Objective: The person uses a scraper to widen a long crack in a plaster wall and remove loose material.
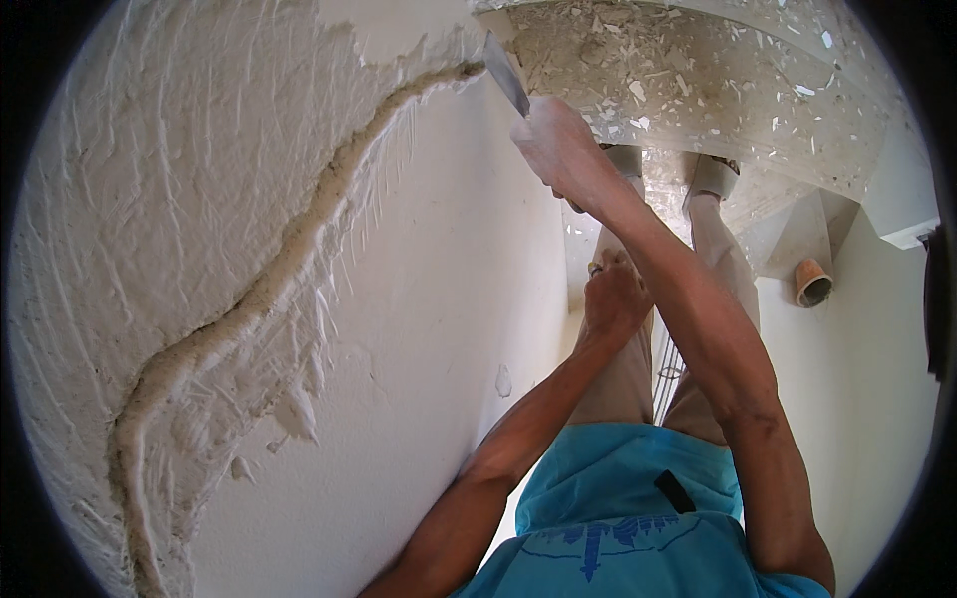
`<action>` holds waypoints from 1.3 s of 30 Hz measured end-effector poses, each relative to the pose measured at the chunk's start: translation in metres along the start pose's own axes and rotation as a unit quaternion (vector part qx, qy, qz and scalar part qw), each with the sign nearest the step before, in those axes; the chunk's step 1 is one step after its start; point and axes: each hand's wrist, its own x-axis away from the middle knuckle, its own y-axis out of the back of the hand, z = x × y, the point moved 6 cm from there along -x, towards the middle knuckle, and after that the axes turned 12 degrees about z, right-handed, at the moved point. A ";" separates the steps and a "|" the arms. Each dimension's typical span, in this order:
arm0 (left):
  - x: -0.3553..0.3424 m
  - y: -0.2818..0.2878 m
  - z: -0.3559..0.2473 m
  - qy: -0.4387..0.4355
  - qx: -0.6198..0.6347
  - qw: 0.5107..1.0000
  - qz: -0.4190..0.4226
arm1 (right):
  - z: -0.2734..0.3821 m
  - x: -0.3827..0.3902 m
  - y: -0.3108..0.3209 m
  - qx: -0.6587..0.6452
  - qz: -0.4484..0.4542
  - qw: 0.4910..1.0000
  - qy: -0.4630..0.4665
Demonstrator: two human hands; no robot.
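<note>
A putty knife [505, 76] is in my right hand [566, 151], which is closed round its handle. Its flat metal blade points up and left, at the wall by the upper end of a long groove [334, 189]. Whether the edge touches the wall I cannot tell. The groove is rough and winds down the white wall [439, 269] to the lower left, with scraped plaster along both sides. White dust coats my right hand. Lower down, in front of my legs, my left hand [616, 294] has its fingers curled in. A small yellowish spot shows at those fingers; what they hold, if anything, is hidden.
Plaster chips [658, 85] lie scattered over a dusty step or ledge [788, 130] ahead of my feet. To the right, below the step, is a small terracotta-coloured pot [812, 283] on its side. A pale wall [867, 399] closes off the right.
</note>
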 end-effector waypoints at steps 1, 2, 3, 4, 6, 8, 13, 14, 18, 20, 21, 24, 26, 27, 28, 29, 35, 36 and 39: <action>-0.001 0.001 0.000 0.004 0.000 1.000 -0.001 | 0.005 0.000 0.001 0.018 0.006 1.000 -0.001; -0.002 0.000 0.002 -0.003 -0.007 1.000 -0.013 | 0.005 -0.004 0.002 0.026 0.008 1.000 -0.002; -0.003 -0.005 0.008 -0.009 -0.014 1.000 -0.026 | 0.007 -0.007 0.003 0.034 0.007 0.999 -0.002; -0.003 -0.009 0.007 -0.019 -0.022 0.999 -0.036 | -0.002 -0.017 0.008 0.032 -0.002 0.999 -0.004; -0.004 -0.003 0.003 0.002 -0.021 1.000 0.009 | -0.014 -0.021 0.011 0.035 -0.019 0.999 0.010; -0.002 0.002 -0.002 0.012 -0.022 1.000 0.014 | -0.009 -0.017 0.011 0.045 -0.033 0.997 0.048; 0.001 0.008 -0.006 0.016 -0.042 0.999 -0.017 | 0.001 0.001 0.009 -0.034 -0.041 0.998 0.029; 0.001 0.006 -0.007 0.002 -0.035 0.999 -0.028 | 0.002 0.001 0.010 -0.020 -0.057 0.997 0.052; 0.000 0.002 0.003 -0.033 -0.015 0.998 -0.053 | -0.005 -0.009 0.004 -0.010 -0.040 0.999 0.030; 0.003 0.002 0.001 -0.038 -0.008 0.998 -0.047 | -0.009 -0.015 0.003 0.016 -0.050 0.997 0.050; 0.004 0.002 0.000 -0.037 -0.006 0.998 -0.042 | -0.014 -0.017 0.000 0.013 -0.054 0.998 0.038; 0.004 0.012 -0.004 -0.022 -0.002 1.000 -0.006 | -0.012 -0.023 -0.002 0.011 -0.077 0.997 0.009; 0.007 0.012 -0.002 -0.024 0.016 0.999 -0.019 | -0.009 -0.020 -0.006 0.019 -0.097 0.995 -0.016; 0.009 0.011 0.000 -0.034 0.032 0.998 -0.049 | -0.005 -0.022 -0.009 0.031 -0.094 0.995 -0.009; 0.012 0.012 0.000 -0.047 0.047 0.995 -0.079 | -0.003 -0.026 -0.010 0.044 -0.094 0.995 -0.002; 0.013 0.011 0.001 -0.052 0.044 0.994 -0.084 | -0.002 -0.028 -0.011 0.056 -0.095 0.994 0.004; 0.012 0.018 -0.008 -0.051 0.025 0.997 -0.048 | -0.002 -0.051 0.020 0.145 -0.082 0.985 0.045; 0.009 0.016 -0.008 -0.035 0.009 0.998 -0.044 | -0.007 -0.049 0.023 0.132 -0.092 0.986 0.037; 0.003 0.004 -0.002 -0.012 -0.033 0.999 -0.041 | -0.016 -0.027 0.009 0.106 -0.082 0.990 0.039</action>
